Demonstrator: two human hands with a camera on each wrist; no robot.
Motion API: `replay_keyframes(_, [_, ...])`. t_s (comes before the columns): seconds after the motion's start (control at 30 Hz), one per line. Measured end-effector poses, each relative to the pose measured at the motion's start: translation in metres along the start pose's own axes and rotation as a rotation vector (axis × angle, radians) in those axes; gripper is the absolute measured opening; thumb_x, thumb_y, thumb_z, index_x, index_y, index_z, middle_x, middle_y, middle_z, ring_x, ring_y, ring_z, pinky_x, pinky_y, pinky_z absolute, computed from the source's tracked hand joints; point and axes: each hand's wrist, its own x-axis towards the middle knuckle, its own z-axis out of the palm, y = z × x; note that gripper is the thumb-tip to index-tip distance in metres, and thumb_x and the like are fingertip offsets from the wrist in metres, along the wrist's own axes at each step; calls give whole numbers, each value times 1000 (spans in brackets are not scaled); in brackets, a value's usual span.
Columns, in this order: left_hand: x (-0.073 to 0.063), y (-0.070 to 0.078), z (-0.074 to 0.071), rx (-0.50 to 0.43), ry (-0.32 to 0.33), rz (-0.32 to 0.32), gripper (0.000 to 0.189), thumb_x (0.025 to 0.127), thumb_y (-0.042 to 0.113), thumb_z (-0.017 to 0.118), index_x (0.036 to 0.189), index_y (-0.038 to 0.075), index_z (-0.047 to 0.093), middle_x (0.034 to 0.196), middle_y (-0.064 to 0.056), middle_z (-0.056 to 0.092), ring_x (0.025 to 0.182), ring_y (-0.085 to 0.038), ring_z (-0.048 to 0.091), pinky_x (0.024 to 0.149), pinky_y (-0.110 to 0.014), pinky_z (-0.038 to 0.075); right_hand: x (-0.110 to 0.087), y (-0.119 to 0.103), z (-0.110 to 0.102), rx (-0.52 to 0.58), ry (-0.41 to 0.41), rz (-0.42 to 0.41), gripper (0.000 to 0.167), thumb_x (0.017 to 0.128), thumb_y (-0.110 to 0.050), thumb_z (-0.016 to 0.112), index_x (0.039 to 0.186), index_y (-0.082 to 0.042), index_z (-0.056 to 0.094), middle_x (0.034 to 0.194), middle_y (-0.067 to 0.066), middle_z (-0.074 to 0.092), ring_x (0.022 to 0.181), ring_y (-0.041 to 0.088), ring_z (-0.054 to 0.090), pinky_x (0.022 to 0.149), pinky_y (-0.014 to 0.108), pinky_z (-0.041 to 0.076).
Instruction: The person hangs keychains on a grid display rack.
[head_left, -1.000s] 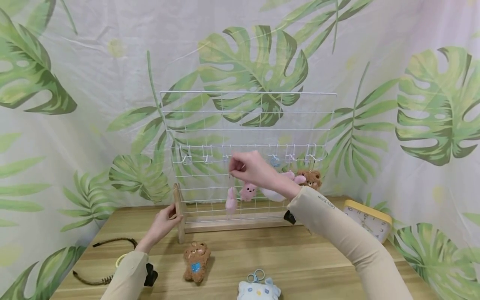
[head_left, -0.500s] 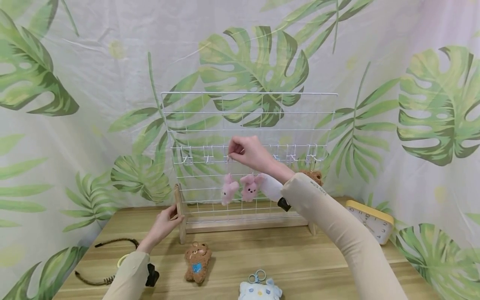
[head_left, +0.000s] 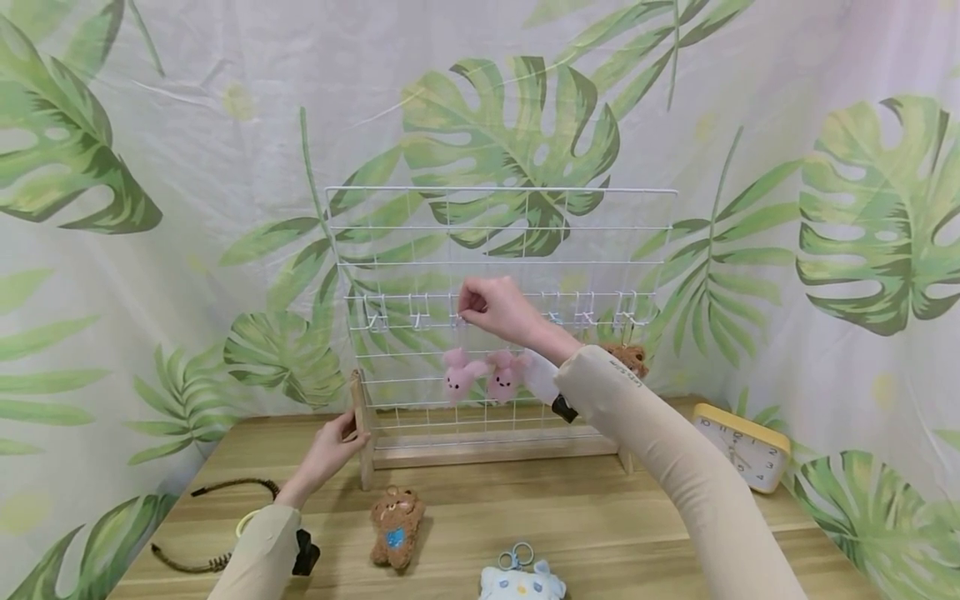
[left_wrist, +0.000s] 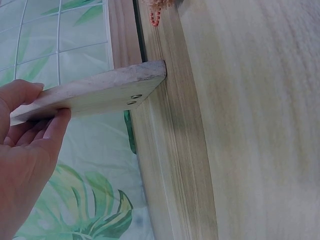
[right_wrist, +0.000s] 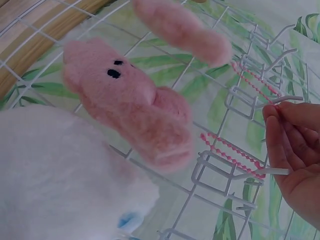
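A white wire grid rack (head_left: 498, 190) stands on wooden feet, with a row of hooks across it. My left hand (head_left: 330, 450) grips the rack's wooden side post (left_wrist: 100, 90), thumb on one face and fingers on the other. My right hand (head_left: 498, 308) pinches the pink bead chain (right_wrist: 252, 85) of a plush rabbit keychain (head_left: 457, 379) right at a hook (right_wrist: 290, 98); the chain overlaps the hook in the right wrist view. Beside it hangs a second pink rabbit keychain (right_wrist: 125, 95), its chain looped on its own hook. A white plush (right_wrist: 65, 170) hangs next to that one.
A brown bear keychain (head_left: 628, 358) hangs at the rack's right end. On the table lie another brown bear (head_left: 397, 529), a white and blue plush with a ring (head_left: 521, 585) and a dark headband (head_left: 183, 567). A yellow-topped clock (head_left: 742, 450) stands at right.
My right hand has risen to the hook, lifting the pink rabbit level with the one beside it. The rabbit has turned to face forward. My left hand has stayed on the post.
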Motion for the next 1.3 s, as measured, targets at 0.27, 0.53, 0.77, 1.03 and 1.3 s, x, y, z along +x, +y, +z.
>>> replay_keyframes(0.27, [0, 0, -1, -9, -8, -2, 62, 102, 12, 54, 152, -12, 26, 149, -35, 39, 139, -48, 40, 106, -53, 48, -5, -1, -2, -13, 15, -14, 6, 90, -1, 68, 85, -3, 65, 87, 10, 75, 80, 18, 72, 74, 21, 59])
replay_keyframes(0.53, [0, 1, 0, -21, -13, -8, 64, 101, 11, 53, 152, -13, 23, 150, -37, 37, 139, -49, 39, 103, -54, 50, -32, -17, -1, 28, 19, -70, 3, 89, 0, 69, 88, -3, 67, 87, 9, 73, 80, 16, 71, 73, 17, 58])
replay_keyframes(0.77, [0, -1, -1, -9, -22, -2, 64, 102, 12, 53, 153, -12, 22, 151, -36, 36, 140, -49, 38, 105, -54, 49, -56, -24, 22, 27, -76, -127, 6, 90, 0, 69, 88, -4, 65, 87, 9, 74, 80, 16, 73, 73, 13, 57])
replay_keyframes(1.03, [3, -1, -3, 20, -2, 6, 63, 102, 13, 53, 153, -11, 24, 150, -35, 39, 139, -48, 41, 106, -54, 48, -69, -12, 89, 11, -234, -183, 6, 88, -2, 71, 87, -6, 66, 84, 6, 71, 74, 10, 67, 68, 10, 54])
replay_keyframes(1.3, [0, -1, -1, 15, -3, 1, 63, 102, 13, 53, 153, -10, 24, 149, -35, 40, 138, -49, 41, 106, -56, 47, -73, 4, 170, 27, -421, -44, 5, 91, -9, 70, 86, -9, 69, 84, 3, 75, 70, -2, 63, 65, 3, 47])
